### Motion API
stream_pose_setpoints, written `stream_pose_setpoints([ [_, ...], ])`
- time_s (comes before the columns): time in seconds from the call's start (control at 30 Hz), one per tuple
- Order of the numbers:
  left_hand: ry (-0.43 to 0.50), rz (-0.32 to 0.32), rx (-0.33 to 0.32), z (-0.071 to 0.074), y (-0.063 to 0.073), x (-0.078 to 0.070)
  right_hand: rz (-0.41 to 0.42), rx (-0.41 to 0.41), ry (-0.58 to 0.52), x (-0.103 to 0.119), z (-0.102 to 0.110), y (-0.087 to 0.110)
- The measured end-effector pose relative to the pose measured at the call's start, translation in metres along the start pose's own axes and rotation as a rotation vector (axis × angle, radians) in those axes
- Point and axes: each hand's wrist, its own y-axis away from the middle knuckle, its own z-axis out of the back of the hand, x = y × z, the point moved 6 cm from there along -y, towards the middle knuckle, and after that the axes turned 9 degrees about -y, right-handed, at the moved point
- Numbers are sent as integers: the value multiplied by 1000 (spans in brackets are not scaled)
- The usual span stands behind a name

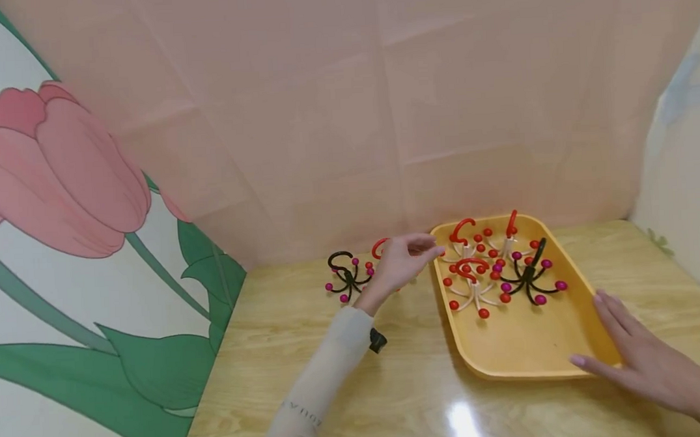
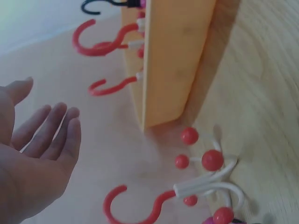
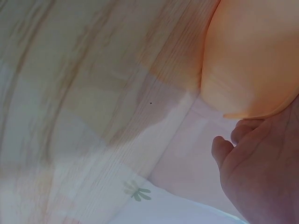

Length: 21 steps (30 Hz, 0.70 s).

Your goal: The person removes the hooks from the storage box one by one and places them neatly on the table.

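tray [image 1: 531, 347] of yellow-orange plastic, with rounded corners, stands on a light wood-grain table [image 1: 286, 358]. in its far part are three hook-topped pieces with red hooks, splayed white legs and red ball tips, the nearest of them [image 1: 476, 292] toward the left wall, and one black hook-topped piece with magenta balls [image 1: 528, 276] toward the right.

the left hand [image 1: 403, 262] is raised near the tray's far left corner, its fingers loosely curved and its thumb apart from them. just left of the tray, on the table, are a second black piece with magenta balls [image 1: 348, 279] and another white-legged piece with a red hook [image 2: 196, 186], partly hidden by that hand in the head view.

the right hand [image 1: 649, 355] rests at the tray's near right corner, thumb and fingers spread.
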Motion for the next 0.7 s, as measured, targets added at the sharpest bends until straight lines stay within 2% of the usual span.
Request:
stream_pose_setpoints([
  [0.27, -108, -44, 57, -27, -9, -6, -33, 42, -1, 1, 2, -2],
  [0.47, -168, -6, 123, -49, -11, -4, -40, 49, -7, 0, 3, -3],
  [0.57, -199, -5, 129, -56, -12, -3, -25, 33, -17, 1, 3, -4],
  [0.7, -219, -25, 124, -61, -13, -5, -47, 61, -6, 0, 4, -5],
])
